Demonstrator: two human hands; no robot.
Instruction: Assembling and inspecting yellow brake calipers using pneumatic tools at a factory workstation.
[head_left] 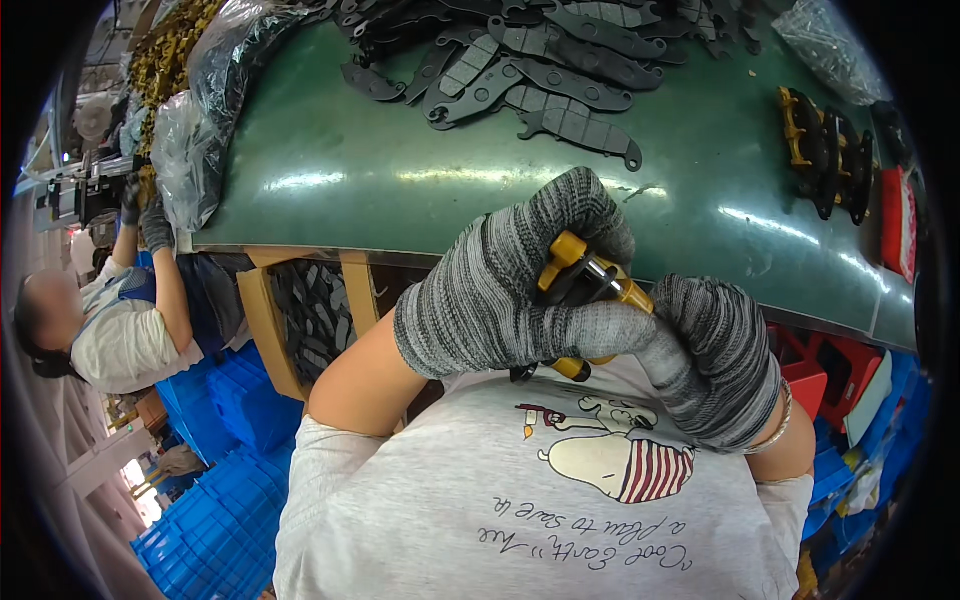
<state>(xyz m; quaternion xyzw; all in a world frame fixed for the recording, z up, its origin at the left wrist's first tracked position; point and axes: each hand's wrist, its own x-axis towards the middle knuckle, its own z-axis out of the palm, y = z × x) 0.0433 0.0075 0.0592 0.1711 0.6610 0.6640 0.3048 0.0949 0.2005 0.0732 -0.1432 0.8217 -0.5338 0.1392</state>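
Note:
Both my hands wear grey-and-black striped knit gloves and meet in front of my chest, at the near edge of the green table. My left hand is curled around a gold-coloured brake caliper bracket with a shiny metal pin. At the bracket's right end, my right hand is closed against it with bent fingers. More gold and black parts show below the left thumb; the gloves hide much of the piece. Beyond my hands lie dark grey brake pads, heaped at the table's far side.
Gold-and-black brake assemblies stand at the right, near a red-and-white packet and clear plastic bags. A cardboard box of pads sits below the table's left edge. Blue crates are lower left. A gloved co-worker works at far left.

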